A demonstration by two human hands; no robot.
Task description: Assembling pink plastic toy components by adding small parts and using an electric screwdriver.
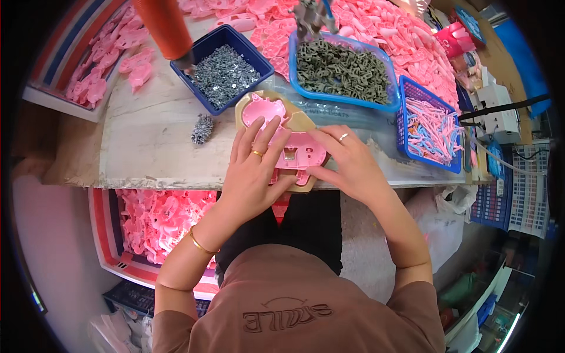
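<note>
A pink plastic shell part (306,148), shaped like a small figure with a round head, lies in a tan fixture (299,121) at the table's near edge. Across its left side lies my left hand (250,170), fingers stretched out and resting on the shell. My right hand (353,165) touches the shell's right edge, its thumb apart from the extended fingers. The fingers cover parts of the shell and fixture. Just left of the fixture, a small clump of grey metal screws (202,129) sits on the wooden tabletop (147,141).
Behind the fixture stand a dark blue bin of screws (259,59), a blue tray of grey-green parts (344,101) and a purple basket of pink and blue strips (403,126). An orange power driver (165,29) hangs overhead. Pink shells (406,41) are heaped behind; more fill a striped box (106,235) below.
</note>
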